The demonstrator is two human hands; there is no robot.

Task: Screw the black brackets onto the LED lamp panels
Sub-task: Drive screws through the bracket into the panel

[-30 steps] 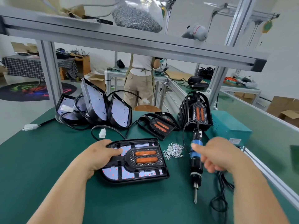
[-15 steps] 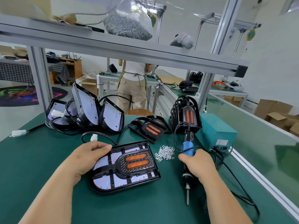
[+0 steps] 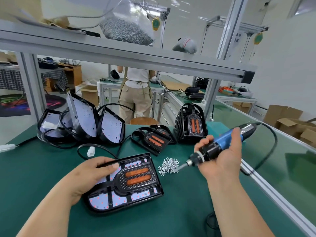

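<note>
An LED lamp panel [image 3: 109, 201] lies flat on the green bench in front of me, with a black bracket [image 3: 136, 177] bearing two orange strips seated on it. My left hand [image 3: 89, 175] presses on the panel's left edge. My right hand [image 3: 220, 156] grips a blue and black electric screwdriver [image 3: 222, 144], lifted and tilted, its bit pointing down-left into a small pile of silver screws [image 3: 168, 165].
Bare panels [image 3: 82, 117] with cables lean in a cluster at the back left. Loose brackets [image 3: 153, 140] and a stack of brackets [image 3: 191, 124] stand behind the screws. The screwdriver's cable [image 3: 271, 147] loops to the right. A person stands beyond the bench.
My right hand has lifted the screwdriver off the bench and swung it from upright to tilted, the bit now at the screw pile. My left hand stays on the panel.
</note>
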